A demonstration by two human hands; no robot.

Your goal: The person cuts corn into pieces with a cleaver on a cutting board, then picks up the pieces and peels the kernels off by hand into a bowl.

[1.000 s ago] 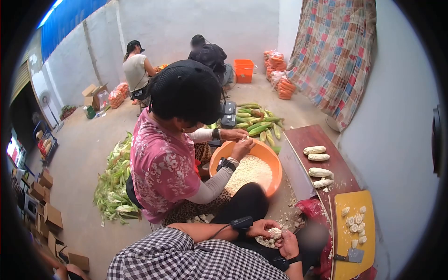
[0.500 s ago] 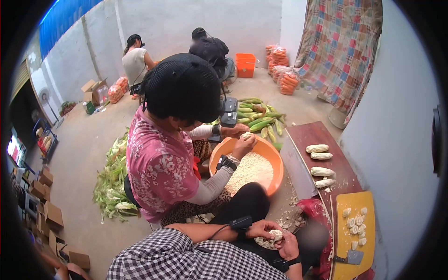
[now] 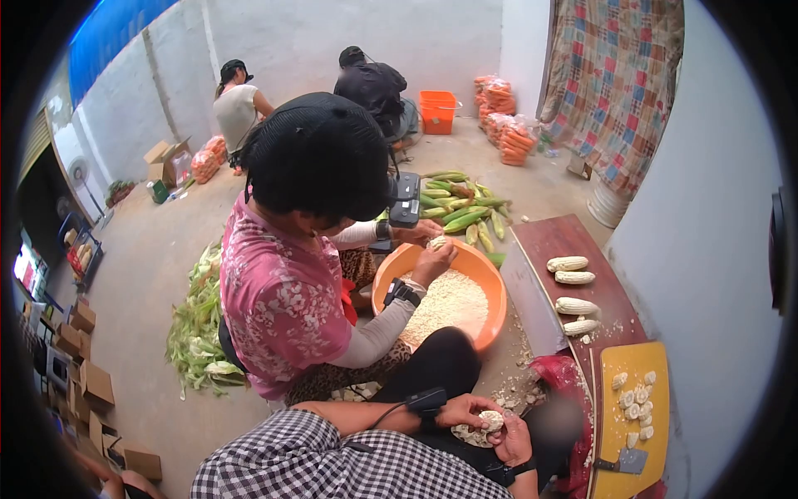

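Observation:
Fingers of both my hands are wrapped round a short piece of corn cob [image 3: 492, 421] with pale kernels, held above my dark-trousered lap. My left hand [image 3: 464, 410] grips it from the left side. My right hand [image 3: 515, 441] closes on it from the right, thumb and fingers bent against the kernels. Pale loose kernels [image 3: 470, 435] show just beneath the cob piece; what they rest on is hard to make out. To my right, cut corn pieces [image 3: 633, 407] and a cleaver [image 3: 629, 461] lie on a yellow cutting board [image 3: 611, 432].
Several husked cobs [image 3: 573, 305] lie on a brown board [image 3: 544, 241]. Close on my left, a co-worker [image 3: 287, 291] in pink holds a corn piece over an orange basin [image 3: 499, 303] of kernels. Unhusked corn [image 3: 461, 208], a husk pile [image 3: 199, 324] and an orange bucket [image 3: 437, 112] stand farther off.
My fingers have shifted only slightly on the cob piece, which stays in both hands. The co-worker in pink leans a little to the left. The view has moved slightly.

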